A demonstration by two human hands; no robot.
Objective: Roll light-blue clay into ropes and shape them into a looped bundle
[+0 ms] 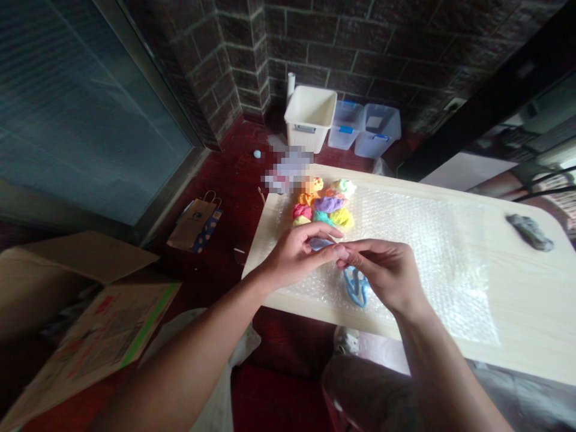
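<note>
Both hands meet above the near left part of the table, fingertips touching. My left hand [301, 249] is closed, with a light-blue soft piece [319, 243] showing between thumb and fingers. My right hand [382, 264] pinches with thumb and forefinger right against the left fingertips; what lies in the pinch is hidden. A looped blue strand [357, 288] shows just below the right fingers; whether it hangs from them or lies on the bubble wrap I cannot tell. Beyond the hands sit several soft bunched bundles, including a purple one [328, 204], a yellow one [341, 218] and a red one [302, 212].
Bubble wrap [432, 258] covers much of the pale wooden table [522, 288]. A dark crumpled object [530, 231] lies at the right. Behind stand a cream bin [310, 120] and clear plastic boxes [377, 132]. An open carton [103, 324] and a paper bag [193, 222] are at left.
</note>
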